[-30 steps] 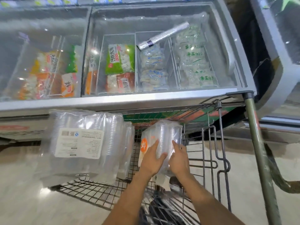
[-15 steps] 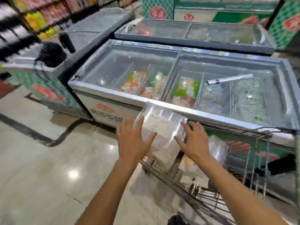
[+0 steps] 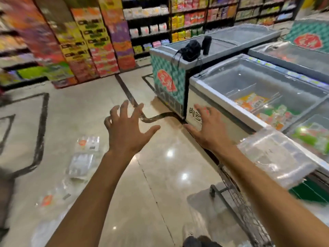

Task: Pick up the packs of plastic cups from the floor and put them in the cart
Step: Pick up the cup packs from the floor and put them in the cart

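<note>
Head view, and from my remote seat here's how it reads. Nearest, below and to the right of the right hand (image 3: pixel 207 126), the wire cart (image 3: pixel 243 209) sits tight against the freezer (image 3: pixel 222 106), with one pack of cups (image 3: pixel 274 157) perched on top of it, I'd guess because it's the closest drop spot. Both hands are empty and spread wide, fingers loose, grasping nothing; to me that looks like someone between loads. Below and left of the left hand (image 3: pixel 127 130), more packs lie scattered on the shiny floor: one near my elbow (image 3: pixel 51 199), a clear one (image 3: pixel 81 164) just past it, and an orange-labelled one (image 3: pixel 88 142) nearest the hand. Arms pointing that way suggests the next grab. Farther beyond the fingertips, blurry shelves of boxes (image 3: pixel 92 41).
</note>
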